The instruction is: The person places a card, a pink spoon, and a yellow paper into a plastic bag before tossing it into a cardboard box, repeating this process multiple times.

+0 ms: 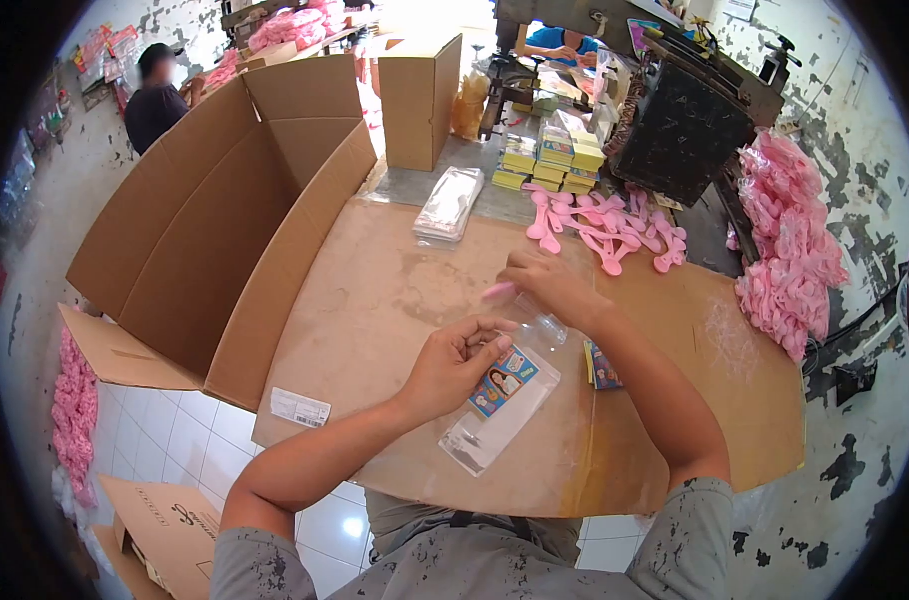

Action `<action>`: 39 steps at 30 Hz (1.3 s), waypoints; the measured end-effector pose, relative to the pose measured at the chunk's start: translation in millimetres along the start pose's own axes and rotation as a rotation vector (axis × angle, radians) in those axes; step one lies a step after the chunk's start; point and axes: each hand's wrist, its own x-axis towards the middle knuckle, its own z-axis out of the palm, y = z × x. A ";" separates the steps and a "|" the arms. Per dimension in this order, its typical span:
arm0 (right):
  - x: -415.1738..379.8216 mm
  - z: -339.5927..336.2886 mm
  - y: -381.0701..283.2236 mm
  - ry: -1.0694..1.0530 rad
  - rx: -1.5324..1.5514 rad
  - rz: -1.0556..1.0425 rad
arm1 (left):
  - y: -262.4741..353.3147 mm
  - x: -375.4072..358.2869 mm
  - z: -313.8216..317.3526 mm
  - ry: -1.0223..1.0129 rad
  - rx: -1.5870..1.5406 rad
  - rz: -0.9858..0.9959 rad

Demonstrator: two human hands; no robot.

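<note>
My left hand (453, 368) pinches the upper edge of a clear plastic bag (475, 440) between thumb and fingers. Inside the bag lies a blue printed card (502, 382) with a picture on it. Just above, at the bag's open end, my right hand (550, 283) is closed on a pink plastic spoon (498, 291), most of it hidden by the fingers. Several more pink spoons (615, 228) lie in a loose heap beyond my right hand. Under my right forearm a small stack of printed cards (603, 366) shows in part.
A large open cardboard box (305, 270) stands left of the cardboard-covered table (375, 280). Behind are a pile of clear bags (449, 205), yellow-edged card stacks (555, 155) and a dark machine (685, 120). Pink bundles (790, 240) hang at right. Two people sit farther back.
</note>
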 end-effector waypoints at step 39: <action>-67.2 -105.4 -117.0 0.289 0.550 -0.091 | 10.2 -10.1 5.9 -0.184 0.073 0.158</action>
